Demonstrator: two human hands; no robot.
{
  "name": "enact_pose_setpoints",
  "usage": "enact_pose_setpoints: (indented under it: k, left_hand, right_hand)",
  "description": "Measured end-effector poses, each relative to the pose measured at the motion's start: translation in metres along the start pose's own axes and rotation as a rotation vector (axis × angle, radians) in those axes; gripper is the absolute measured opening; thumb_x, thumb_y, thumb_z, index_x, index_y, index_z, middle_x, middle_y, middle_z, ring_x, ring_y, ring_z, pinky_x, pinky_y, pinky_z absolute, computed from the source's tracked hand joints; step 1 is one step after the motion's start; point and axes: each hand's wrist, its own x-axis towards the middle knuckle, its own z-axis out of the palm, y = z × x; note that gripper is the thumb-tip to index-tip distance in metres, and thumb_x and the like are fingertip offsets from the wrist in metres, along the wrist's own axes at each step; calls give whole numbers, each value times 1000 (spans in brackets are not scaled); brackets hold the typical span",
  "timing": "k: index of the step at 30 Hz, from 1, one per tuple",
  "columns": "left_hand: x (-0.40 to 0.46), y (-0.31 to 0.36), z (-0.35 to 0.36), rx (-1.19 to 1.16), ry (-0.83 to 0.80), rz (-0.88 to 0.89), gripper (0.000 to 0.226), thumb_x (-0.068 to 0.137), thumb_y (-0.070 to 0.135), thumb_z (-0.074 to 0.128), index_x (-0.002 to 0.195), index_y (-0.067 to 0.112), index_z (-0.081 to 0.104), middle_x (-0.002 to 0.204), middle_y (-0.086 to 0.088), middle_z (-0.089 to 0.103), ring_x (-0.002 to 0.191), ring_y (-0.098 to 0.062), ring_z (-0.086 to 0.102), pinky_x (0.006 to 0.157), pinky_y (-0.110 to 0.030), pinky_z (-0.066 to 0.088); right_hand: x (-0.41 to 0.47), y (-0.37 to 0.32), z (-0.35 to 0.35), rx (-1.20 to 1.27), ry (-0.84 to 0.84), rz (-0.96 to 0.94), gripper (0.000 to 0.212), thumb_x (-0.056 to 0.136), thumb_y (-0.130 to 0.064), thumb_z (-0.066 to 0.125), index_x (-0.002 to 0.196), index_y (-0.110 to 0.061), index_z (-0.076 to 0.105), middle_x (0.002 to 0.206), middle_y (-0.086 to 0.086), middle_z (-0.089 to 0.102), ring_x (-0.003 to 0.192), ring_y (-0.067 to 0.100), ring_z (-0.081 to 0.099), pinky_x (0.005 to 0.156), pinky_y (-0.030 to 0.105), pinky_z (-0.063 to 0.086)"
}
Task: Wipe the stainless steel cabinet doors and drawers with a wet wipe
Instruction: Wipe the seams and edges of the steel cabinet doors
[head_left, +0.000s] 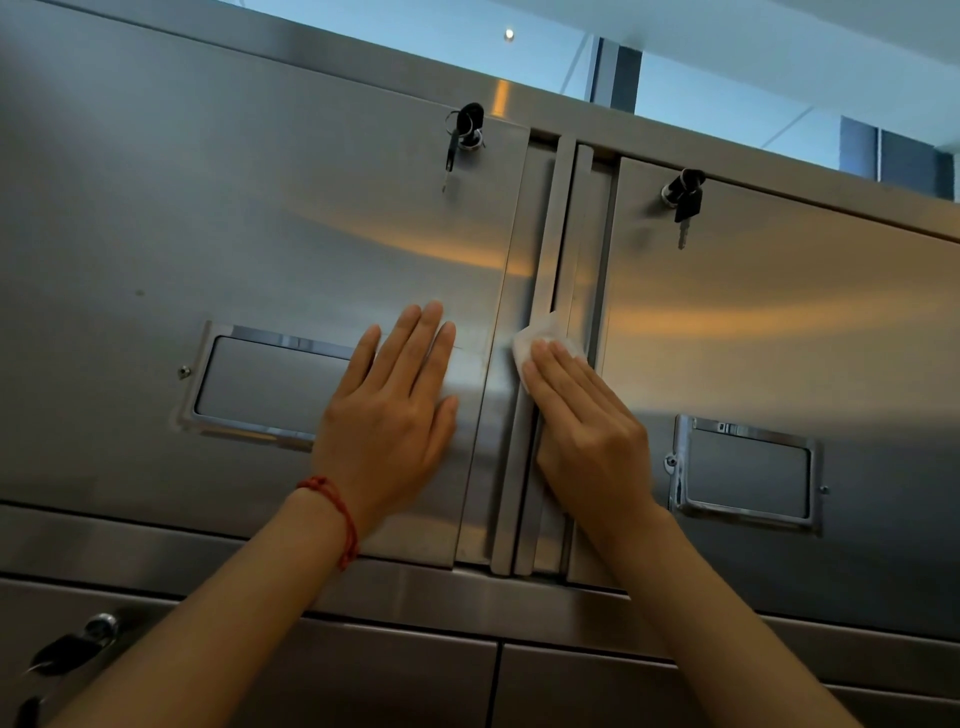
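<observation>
Two stainless steel cabinet doors fill the head view: a left door (234, 244) and a right door (789, 322), with vertical handle strips (550, 218) between them. My left hand (389, 415) lies flat with straight fingers on the left door, beside its label frame. My right hand (587, 431) presses a white wet wipe (540, 338) with straight fingers against the vertical strips at the doors' meeting edge. The wipe sticks out beyond my fingertips. Drawer fronts (363, 675) run below the doors.
Keys hang from a lock on each door, the left key (460, 135) and the right key (685, 202). Each door carries a chrome label frame, the left frame (260, 384) and the right frame (748, 473). Another lock (78, 644) sits on the lower left drawer. Windows show above the cabinet.
</observation>
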Motion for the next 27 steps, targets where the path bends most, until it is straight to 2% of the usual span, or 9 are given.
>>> enact_pose_setpoints:
  k: [7,15,22,27]
  left_hand:
    - [0,-1,0,12,-6,-1,55,95,29,28,138,-3,41,145,-22,36,135,-34,34,108,-52,32]
    - [0,0,0,9,5,2,55,95,30,28,138,-3,41,145,-21,36,135,-34,34,109,-50,31]
    - [-1,0,1,12,-4,2,55,95,30,27,138,-3,39,145,-22,35,135,-34,33,109,-52,30]
    - [0,-1,0,18,-2,6,55,95,30,28,138,-3,40,145,-22,35,135,-34,33,109,-51,29]
  right_hand:
    - [-4,3,-3,-8,-19,-64,46,63,11,81,106,8,66,111,26,63,106,36,61,90,47,49]
    - [-2,0,1,-14,-5,-16,46,63,12,79,107,9,65,112,27,62,107,38,60,94,48,45]
    - [0,3,-1,36,-10,-16,45,64,12,80,106,7,66,112,26,63,106,36,61,89,47,51]
    - [1,1,2,30,9,21,46,63,13,79,107,9,65,113,26,62,107,37,60,92,48,48]
